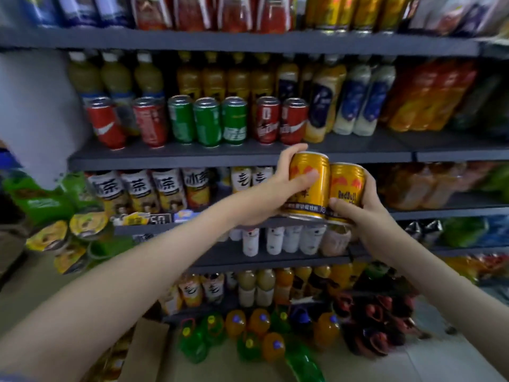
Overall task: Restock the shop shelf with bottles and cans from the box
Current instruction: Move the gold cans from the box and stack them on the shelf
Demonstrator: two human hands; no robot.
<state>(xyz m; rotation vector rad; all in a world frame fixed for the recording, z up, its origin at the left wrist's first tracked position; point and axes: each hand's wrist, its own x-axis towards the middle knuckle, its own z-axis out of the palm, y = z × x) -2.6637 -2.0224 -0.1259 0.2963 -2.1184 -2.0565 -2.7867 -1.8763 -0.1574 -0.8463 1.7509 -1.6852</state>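
Left hand (286,183) grips one upright gold metal can (308,186), right hand (367,213) a second gold can (346,186) touching it, before a can-stocked grey shelf (192,159).

txt: "RedBull" on rt gold can (346,190) | "冰茶" on tea btls (193,186)

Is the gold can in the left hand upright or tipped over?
Upright, leaning slightly: the gold can in the left hand has its top rim up and base down.
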